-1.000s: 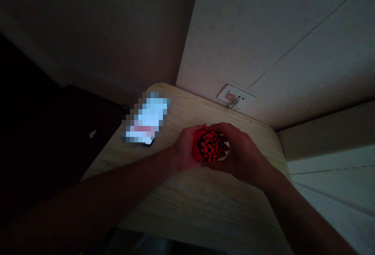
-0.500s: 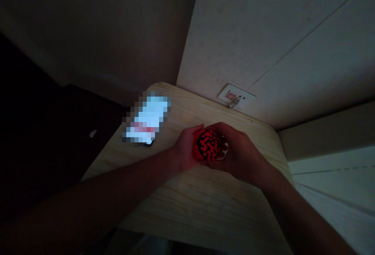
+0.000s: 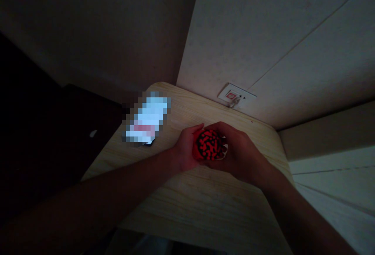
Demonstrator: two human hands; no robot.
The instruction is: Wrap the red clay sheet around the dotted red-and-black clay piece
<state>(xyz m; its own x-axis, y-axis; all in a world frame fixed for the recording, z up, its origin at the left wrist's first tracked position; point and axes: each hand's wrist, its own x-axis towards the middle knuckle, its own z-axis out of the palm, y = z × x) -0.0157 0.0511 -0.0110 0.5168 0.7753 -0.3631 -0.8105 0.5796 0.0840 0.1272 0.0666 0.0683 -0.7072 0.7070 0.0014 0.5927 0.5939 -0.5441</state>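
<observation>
Between my two hands is a small round lamp [image 3: 210, 145], glowing red through a black squiggly pattern on its top. Its left side rests against the palm of my left hand [image 3: 187, 149], whose fingers curl behind it and are mostly hidden. From the right, my right hand [image 3: 241, 149] wraps round the lamp, thumb on the near side and fingers on the far side. A thin pale edge shows between the lamp and my right palm. Red light falls on my left palm.
The lamp is over a light wooden tabletop [image 3: 187, 208]. To the left lies a phone [image 3: 150, 116] with a lit, blurred screen. A wall socket [image 3: 237, 94] with a plug in it sits behind the table. White panelling [image 3: 331, 161] stands at the right. The room is dim.
</observation>
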